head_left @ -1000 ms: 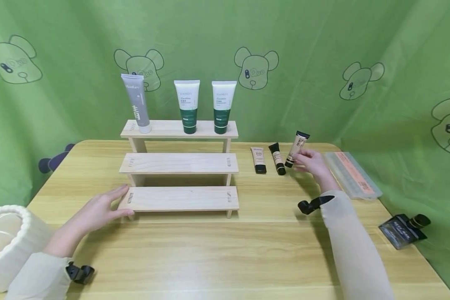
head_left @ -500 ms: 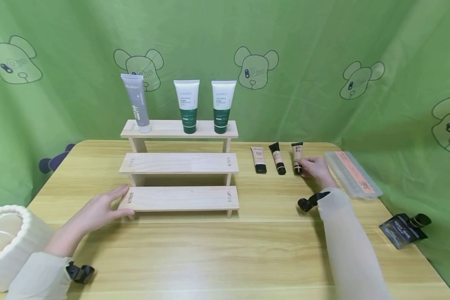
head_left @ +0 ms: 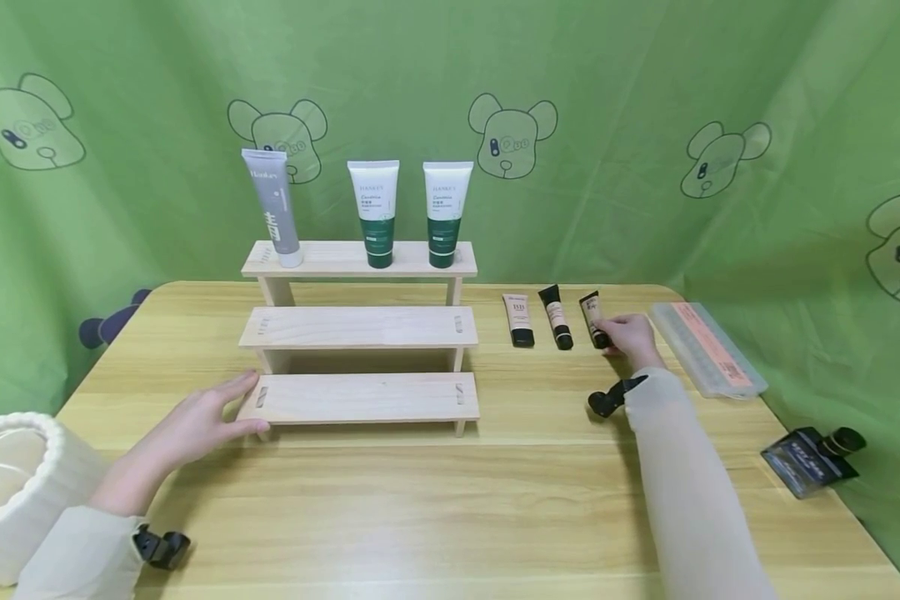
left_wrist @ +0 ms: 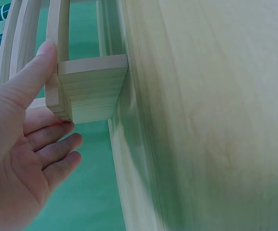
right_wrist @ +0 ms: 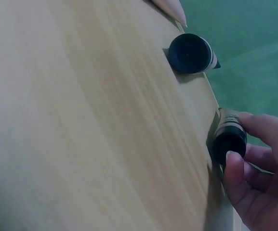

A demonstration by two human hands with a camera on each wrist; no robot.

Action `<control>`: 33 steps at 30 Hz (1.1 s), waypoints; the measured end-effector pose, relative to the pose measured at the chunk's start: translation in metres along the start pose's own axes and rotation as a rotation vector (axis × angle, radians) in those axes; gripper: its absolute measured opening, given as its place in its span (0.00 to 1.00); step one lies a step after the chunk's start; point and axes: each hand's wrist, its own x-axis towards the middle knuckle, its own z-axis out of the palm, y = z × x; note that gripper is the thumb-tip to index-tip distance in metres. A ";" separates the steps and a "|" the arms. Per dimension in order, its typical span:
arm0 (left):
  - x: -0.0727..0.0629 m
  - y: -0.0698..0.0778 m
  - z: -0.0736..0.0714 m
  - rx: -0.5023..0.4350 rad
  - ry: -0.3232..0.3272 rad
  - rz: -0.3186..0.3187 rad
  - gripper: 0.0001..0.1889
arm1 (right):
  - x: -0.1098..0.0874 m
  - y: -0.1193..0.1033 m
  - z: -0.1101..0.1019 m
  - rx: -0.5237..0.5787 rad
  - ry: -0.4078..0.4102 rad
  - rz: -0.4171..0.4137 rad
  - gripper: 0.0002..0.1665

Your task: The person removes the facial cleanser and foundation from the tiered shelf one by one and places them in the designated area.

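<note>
A small beige plastic tube with a black cap (head_left: 589, 308) lies near the back edge of the pale wooden desk (head_left: 495, 517), toward its right corner; the right hand (head_left: 632, 336) pinches it by thumb and forefinger. Beside it, toward the left edge, lies a slim black-and-pink tube (head_left: 556, 318). The left hand (head_left: 198, 423) grips the three-tier light wooden stand (head_left: 367, 397) at its lowest step's left end.

"Hankey" on grey tube (head_left: 276, 208), white tubes (head_left: 444, 213), "BB" on pink tube (head_left: 519, 320)
</note>
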 end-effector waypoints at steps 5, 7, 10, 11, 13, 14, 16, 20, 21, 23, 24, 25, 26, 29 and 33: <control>0.000 0.000 0.000 -0.004 -0.007 -0.010 0.43 | 0.003 0.002 0.000 0.017 0.030 0.029 0.30; 0.000 0.000 0.000 -0.005 -0.007 -0.010 0.43 | 0.004 0.003 0.000 0.033 0.032 0.038 0.30; 0.000 0.000 0.000 -0.005 -0.005 -0.006 0.43 | 0.005 0.003 -0.001 0.051 0.030 0.051 0.31; 0.000 -0.001 0.000 -0.004 -0.005 -0.003 0.43 | 0.005 0.003 0.000 0.053 0.027 0.050 0.31; 0.000 -0.001 0.000 -0.006 -0.008 -0.007 0.44 | 0.006 0.003 0.000 0.051 0.024 0.047 0.31; 0.000 -0.001 0.000 -0.007 -0.010 -0.010 0.44 | 0.006 0.003 0.000 0.050 0.022 0.048 0.31; 0.000 -0.002 0.000 -0.010 -0.014 -0.016 0.44 | 0.005 0.003 -0.001 0.045 0.019 0.042 0.31; 0.000 -0.002 0.000 -0.015 -0.011 -0.015 0.43 | 0.002 0.001 -0.002 0.038 0.013 0.043 0.31; -0.001 -0.002 0.001 -0.015 -0.009 -0.014 0.43 | 0.001 0.001 -0.002 0.035 0.011 0.044 0.31; -0.001 -0.002 0.001 -0.016 -0.006 -0.011 0.43 | 0.000 0.000 -0.003 0.024 0.009 0.045 0.31; -0.001 -0.002 0.001 -0.017 -0.004 -0.006 0.43 | 0.000 0.000 -0.004 0.019 0.007 0.043 0.31; -0.001 -0.002 0.001 -0.018 -0.003 -0.009 0.43 | 0.000 0.000 -0.004 0.017 0.006 0.042 0.31; -0.001 -0.002 0.001 -0.019 -0.002 -0.005 0.43 | -0.001 0.001 -0.005 0.013 0.008 0.039 0.32; -0.001 -0.001 0.000 -0.021 -0.001 -0.007 0.44 | -0.001 0.002 -0.007 0.016 0.006 0.026 0.33; -0.001 -0.001 0.001 -0.016 -0.004 -0.009 0.44 | -0.002 0.004 -0.009 0.047 0.019 0.022 0.34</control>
